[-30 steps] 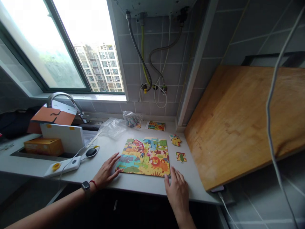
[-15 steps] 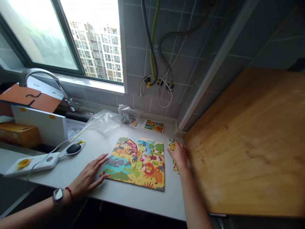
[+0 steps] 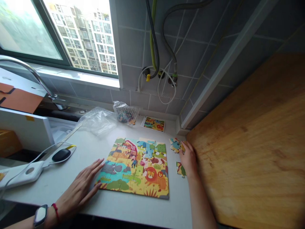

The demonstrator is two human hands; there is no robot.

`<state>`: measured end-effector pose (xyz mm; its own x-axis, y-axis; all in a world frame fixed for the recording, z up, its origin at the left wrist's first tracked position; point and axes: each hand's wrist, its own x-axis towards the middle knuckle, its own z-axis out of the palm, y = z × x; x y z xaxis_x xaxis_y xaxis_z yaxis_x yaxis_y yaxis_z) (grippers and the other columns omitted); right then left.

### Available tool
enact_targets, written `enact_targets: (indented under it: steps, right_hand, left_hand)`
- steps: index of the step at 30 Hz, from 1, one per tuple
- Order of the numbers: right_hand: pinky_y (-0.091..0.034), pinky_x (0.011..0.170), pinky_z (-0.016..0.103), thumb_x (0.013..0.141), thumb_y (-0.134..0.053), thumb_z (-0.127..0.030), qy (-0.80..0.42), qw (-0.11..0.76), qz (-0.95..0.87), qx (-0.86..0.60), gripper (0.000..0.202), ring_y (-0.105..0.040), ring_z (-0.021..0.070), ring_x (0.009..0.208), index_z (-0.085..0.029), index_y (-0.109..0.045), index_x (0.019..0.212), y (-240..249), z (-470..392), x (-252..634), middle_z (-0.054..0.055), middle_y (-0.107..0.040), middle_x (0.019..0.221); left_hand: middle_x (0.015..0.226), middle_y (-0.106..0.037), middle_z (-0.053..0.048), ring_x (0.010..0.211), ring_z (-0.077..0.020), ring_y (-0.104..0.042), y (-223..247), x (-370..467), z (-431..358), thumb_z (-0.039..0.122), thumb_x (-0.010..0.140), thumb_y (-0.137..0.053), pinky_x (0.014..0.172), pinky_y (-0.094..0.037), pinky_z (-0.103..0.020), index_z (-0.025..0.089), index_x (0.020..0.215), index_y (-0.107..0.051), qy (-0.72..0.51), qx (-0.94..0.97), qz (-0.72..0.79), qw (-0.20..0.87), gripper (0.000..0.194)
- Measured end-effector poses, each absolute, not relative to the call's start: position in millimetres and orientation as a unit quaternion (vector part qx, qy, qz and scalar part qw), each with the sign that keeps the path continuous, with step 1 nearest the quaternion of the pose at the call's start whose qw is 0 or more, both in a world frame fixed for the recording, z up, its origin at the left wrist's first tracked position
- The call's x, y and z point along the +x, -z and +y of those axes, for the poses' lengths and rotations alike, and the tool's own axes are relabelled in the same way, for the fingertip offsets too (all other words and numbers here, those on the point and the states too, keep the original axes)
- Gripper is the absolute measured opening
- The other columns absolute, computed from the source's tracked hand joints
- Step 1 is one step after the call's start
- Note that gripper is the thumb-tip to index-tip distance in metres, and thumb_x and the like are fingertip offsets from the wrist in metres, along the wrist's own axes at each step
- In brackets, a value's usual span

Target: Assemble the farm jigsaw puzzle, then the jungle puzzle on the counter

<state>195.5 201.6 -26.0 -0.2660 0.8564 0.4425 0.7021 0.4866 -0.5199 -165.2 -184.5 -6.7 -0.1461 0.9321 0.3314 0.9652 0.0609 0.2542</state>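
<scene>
A mostly assembled animal jigsaw puzzle (image 3: 133,171) lies flat on the white counter, with a red barn, a hippo and lions on it; its top edge is uneven. My left hand (image 3: 82,184) rests open beside it, fingers stretched out and fingertips at its left edge. To the right of the puzzle, my right hand (image 3: 189,158) pinches a yellowish puzzle piece (image 3: 183,148) by the board. Several loose puzzle pieces (image 3: 175,144) lie against that hand's fingertips, partly overlapping. Nearer to me, a green and red puzzle piece (image 3: 180,169) sits beside the right wrist.
A small picture card (image 3: 153,124) and a clear bag of colourful bits (image 3: 125,114) lie at the back. Crumpled plastic (image 3: 97,119) is beside them. A wooden board (image 3: 252,143) bounds the right side. A power strip (image 3: 30,171) with a cable lies left, near the faucet (image 3: 35,74).
My right hand has shifted slightly right, uncovering more of the loose pieces. The left hand stays at the puzzle's left edge. The whole view has tilted and moved closer.
</scene>
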Motion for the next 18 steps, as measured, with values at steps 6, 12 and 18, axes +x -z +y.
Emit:
enact_targets:
  steps: [6, 12, 18]
  right_hand:
    - [-0.035, 0.126, 0.055, 0.094, -0.044, -0.014, -0.072, 0.329, -0.824, -0.454, 0.053, -0.036, 0.0343, 0.155, -0.021, -0.070, 0.139, 21.9, 193.5, 189.7, 0.012, -0.057, 0.154]
    - [-0.038, 0.121, 0.060, 0.095, -0.056, -0.031, -0.066, 0.303, -0.855, -0.417, 0.047, -0.059, 0.0344, 0.134, -0.017, -0.068, 0.139, 26.3, 199.3, 186.8, 0.016, -0.069, 0.140]
    - [-0.048, 0.110, 0.054, 0.099, -0.057, -0.052, -0.052, 0.321, -0.846, -0.422, 0.051, -0.065, 0.0353, 0.119, -0.016, -0.071, 0.132, 28.0, 201.5, 191.7, 0.020, -0.074, 0.129]
  left_hand:
    - [0.167, -0.044, -0.008, 0.151, -0.0287, -0.046, 8.0, -163.5, -185.8, 0.045, 0.107, -0.045, 0.123, -0.040, -0.041, 0.028, 0.163, -0.035, 0.221, -0.644, -0.732, 0.027, 0.059]
    - [0.166, -0.046, -0.008, 0.150, -0.0294, -0.049, 6.2, -161.9, -183.2, 0.045, 0.107, -0.045, 0.122, -0.042, -0.042, 0.030, 0.165, -0.032, 0.222, -0.653, -0.723, 0.039, 0.061]
    - [0.168, -0.041, -0.008, 0.153, -0.0292, -0.044, 6.7, -163.6, -183.6, 0.043, 0.107, -0.045, 0.122, -0.041, -0.042, 0.028, 0.166, -0.030, 0.222, -0.656, -0.720, 0.045, 0.062]
